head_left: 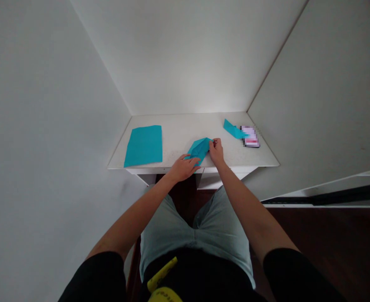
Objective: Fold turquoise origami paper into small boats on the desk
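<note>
A folded piece of teal paper, creased into an angular, pointed shape with raised flaps, is sitting near the middle of the counter, close to its front edge. The left hand is resting on its near left side with fingers spread; whether the thumb is gripping from below, one cannot tell. The right hand's grip is pinching the right corner between thumb and fingers.

Toward the left end, a flat teal sheet, matte and roughly rectangular with slightly uneven sides, is lying with its near edge by the counter's front. At the far right, a narrow bent teal strip is pointing toward a dark-rimmed phone, its face blurred out.

The smooth white counter is meeting plain walls at the back and left, and a pale panel at the right. Open surface is stretching behind the hands and between the sheet and the folded paper; the denim-clad legs are staying below the front edge.
</note>
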The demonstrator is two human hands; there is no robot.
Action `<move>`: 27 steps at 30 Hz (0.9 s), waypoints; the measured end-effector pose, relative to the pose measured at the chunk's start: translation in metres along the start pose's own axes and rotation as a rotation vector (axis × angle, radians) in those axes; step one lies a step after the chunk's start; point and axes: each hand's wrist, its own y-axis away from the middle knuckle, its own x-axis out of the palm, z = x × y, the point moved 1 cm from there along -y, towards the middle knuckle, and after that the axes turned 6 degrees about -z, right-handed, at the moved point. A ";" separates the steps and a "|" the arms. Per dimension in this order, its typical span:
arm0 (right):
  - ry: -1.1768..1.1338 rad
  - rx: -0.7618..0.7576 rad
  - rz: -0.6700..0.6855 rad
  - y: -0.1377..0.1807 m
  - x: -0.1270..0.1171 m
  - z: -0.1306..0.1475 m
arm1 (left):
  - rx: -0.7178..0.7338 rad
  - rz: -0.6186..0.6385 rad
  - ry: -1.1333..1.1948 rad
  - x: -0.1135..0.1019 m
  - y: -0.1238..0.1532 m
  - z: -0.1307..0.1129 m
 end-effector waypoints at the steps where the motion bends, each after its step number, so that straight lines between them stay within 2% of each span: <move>1: -0.029 0.004 0.036 0.001 0.001 -0.001 | -0.048 0.013 -0.008 -0.002 -0.003 0.001; 6: -0.071 -0.024 0.195 0.002 0.006 -0.002 | -0.147 0.091 -0.055 -0.012 -0.025 0.004; 8: -0.046 -0.048 0.210 0.003 0.006 -0.002 | -0.208 0.060 -0.107 -0.015 -0.036 0.003; 12: -0.025 -0.097 0.230 0.003 0.004 0.001 | -0.511 -0.060 -0.136 -0.017 -0.061 0.007; 14: -0.023 -0.113 0.238 0.004 0.004 0.002 | -0.652 -0.047 -0.049 -0.016 -0.071 0.014; 16: -0.019 -0.123 0.231 0.005 0.004 0.003 | -0.732 -0.006 0.084 -0.013 -0.078 0.024; 20: 0.005 -0.126 0.244 0.006 0.003 0.006 | -0.747 0.029 0.286 -0.008 -0.080 0.036; 23: 0.020 -0.118 0.256 0.007 0.003 0.008 | -0.700 0.036 0.284 -0.005 -0.078 0.033; 27: 0.016 -0.119 0.244 0.007 0.002 0.011 | -0.740 0.025 0.306 -0.001 -0.079 0.027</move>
